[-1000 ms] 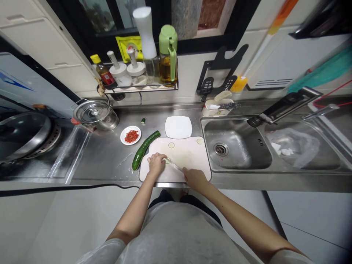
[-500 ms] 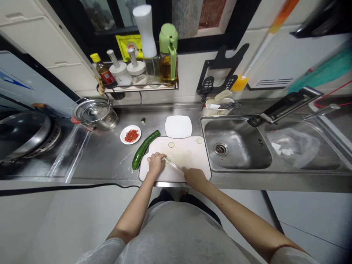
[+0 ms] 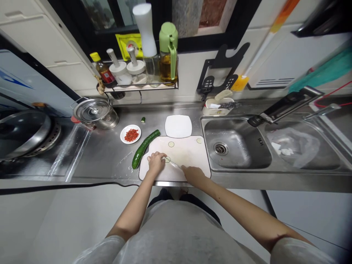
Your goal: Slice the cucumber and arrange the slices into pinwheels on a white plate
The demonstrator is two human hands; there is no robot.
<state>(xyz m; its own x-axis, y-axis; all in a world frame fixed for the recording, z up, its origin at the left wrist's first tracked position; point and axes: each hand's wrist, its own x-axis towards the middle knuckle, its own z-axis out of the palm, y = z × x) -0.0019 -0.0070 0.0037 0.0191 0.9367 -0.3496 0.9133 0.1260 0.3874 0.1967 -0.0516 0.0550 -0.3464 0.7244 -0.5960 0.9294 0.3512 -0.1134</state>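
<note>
Knife (image 3: 174, 164) slanted over the cutting board (image 3: 189, 152), long axis pointing forward-left from the right hand (image 3: 194, 176), fingers gripping it; the left hand (image 3: 156, 163) arched palm-down, its fingers' hold impossible to tell.

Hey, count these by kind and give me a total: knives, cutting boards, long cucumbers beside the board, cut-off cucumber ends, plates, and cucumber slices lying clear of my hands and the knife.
Knife: 1
Cutting board: 1
Long cucumber: 1
Cucumber end: 1
Plates, round and square: 2
Cucumber slices, middle and far right: 2
Total: 8
</note>
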